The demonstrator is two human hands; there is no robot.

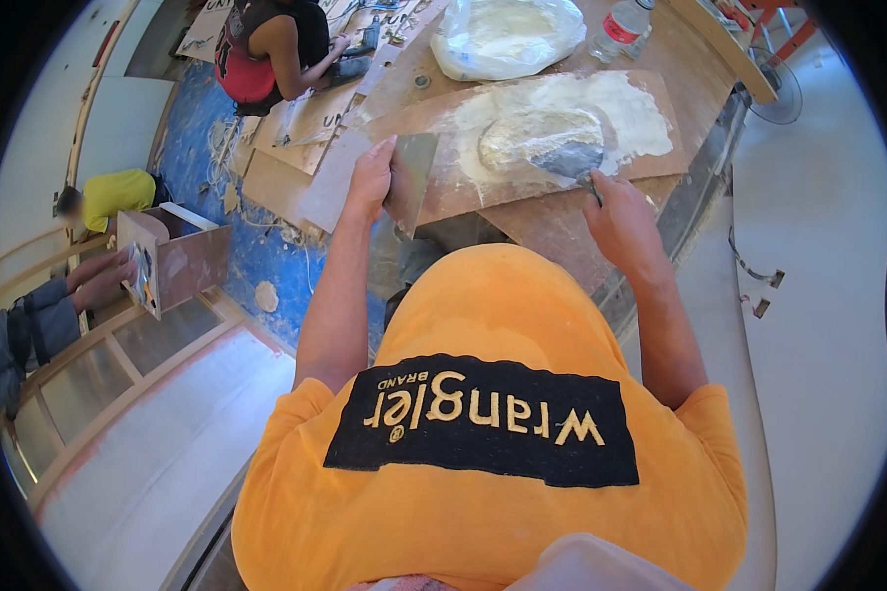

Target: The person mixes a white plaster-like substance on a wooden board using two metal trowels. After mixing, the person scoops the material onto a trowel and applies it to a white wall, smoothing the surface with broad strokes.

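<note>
My left hand (371, 179) is closed around a thin, flat grey metal plate (412, 185), held tilted at the near left edge of the board. In my right hand (623, 219) is the handle of a trowel (570, 158). Its grey blade lies in a mound of pale wet plaster (512, 140), with white powder (641, 106) spread around it. Both rest on a brown board (453, 203) on the worktable. Behind the mound sits an open clear plastic bag (508, 37) of white powder.
A plastic bottle (621, 28) with a red label stands beyond the mound. One person (276, 49) crouches at far left; another in a yellow top (118, 200) bends near a wooden box (189, 266). Blue sheeting (192, 128) with debris covers the floor.
</note>
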